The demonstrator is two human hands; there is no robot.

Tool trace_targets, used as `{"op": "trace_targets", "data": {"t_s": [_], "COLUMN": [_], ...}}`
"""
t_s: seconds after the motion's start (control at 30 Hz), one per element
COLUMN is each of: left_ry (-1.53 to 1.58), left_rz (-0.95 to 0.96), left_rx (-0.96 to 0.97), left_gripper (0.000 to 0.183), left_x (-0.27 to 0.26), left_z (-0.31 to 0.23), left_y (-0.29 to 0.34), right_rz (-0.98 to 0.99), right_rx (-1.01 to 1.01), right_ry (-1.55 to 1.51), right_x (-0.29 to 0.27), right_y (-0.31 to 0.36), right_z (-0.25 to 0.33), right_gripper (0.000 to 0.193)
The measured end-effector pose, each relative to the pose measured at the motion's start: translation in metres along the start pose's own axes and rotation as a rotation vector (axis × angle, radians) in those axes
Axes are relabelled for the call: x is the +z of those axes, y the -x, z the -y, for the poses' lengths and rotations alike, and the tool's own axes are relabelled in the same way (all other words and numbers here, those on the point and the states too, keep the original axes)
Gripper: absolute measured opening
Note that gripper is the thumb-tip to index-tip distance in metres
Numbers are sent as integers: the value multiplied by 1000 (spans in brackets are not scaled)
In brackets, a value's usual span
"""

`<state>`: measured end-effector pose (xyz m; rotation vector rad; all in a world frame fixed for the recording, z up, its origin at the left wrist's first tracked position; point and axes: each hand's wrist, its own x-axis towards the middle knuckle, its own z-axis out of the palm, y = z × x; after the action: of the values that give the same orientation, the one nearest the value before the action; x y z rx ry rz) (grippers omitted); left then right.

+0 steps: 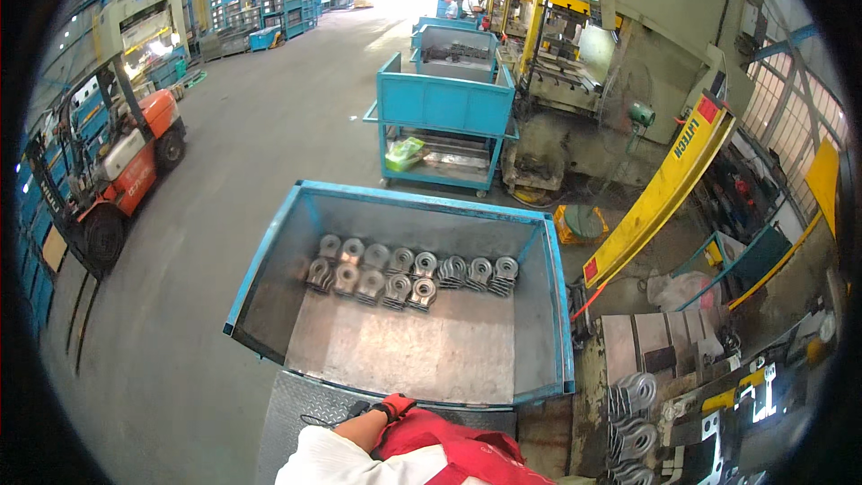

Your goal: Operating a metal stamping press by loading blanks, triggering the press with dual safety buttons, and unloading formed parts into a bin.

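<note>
My left hand [395, 406], in a red glove, is at the near edge of a large blue-rimmed metal bin [415, 198], in front of my red apron [449, 445]. Its fingers are too small and bunched to make out, and I see nothing held in it. My right hand is out of the picture. Inside the bin, stacks of ring-shaped metal parts [396, 291] stand in two rows toward the far side. More stacks of such parts [634, 438] lie at my right beside the machine.
A blue cart [444, 108] stands beyond the bin. To the right are a yellow post [660, 189] and a large press [673, 45]. An orange forklift [130, 171] is at left. Diamond-plate metal [301, 413] lies below the bin's near edge.
</note>
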<state>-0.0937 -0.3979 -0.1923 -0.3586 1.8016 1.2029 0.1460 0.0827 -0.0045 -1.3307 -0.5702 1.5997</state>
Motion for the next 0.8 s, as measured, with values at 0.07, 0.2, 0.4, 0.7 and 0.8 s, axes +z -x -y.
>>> {"op": "trace_targets", "data": {"t_s": [0.07,0.2,0.4,0.7,0.8], "left_ry": [-44,-74,-167,-248,-178], "left_rz": [-14,-19,30,62,75], "left_rx": [15,27,132,214,8], "left_gripper": [38,42,41,39,26], "left_x": [4,14,14,13,19], "left_z": [0,1,-8,7,5], "left_y": [0,-5,-2,-10,-9], "right_rz": [-5,-24,-59,-97,-117], "right_rx": [0,-5,-10,-28,-30], "right_ry": [-12,-44,-91,-173,-196], "right_x": [-2,-10,-23,-42,-46], "right_y": [0,-3,-8,-22,-24], "right_z": [1,0,-1,0,-1], "right_gripper": [51,51,52,53,53]}}
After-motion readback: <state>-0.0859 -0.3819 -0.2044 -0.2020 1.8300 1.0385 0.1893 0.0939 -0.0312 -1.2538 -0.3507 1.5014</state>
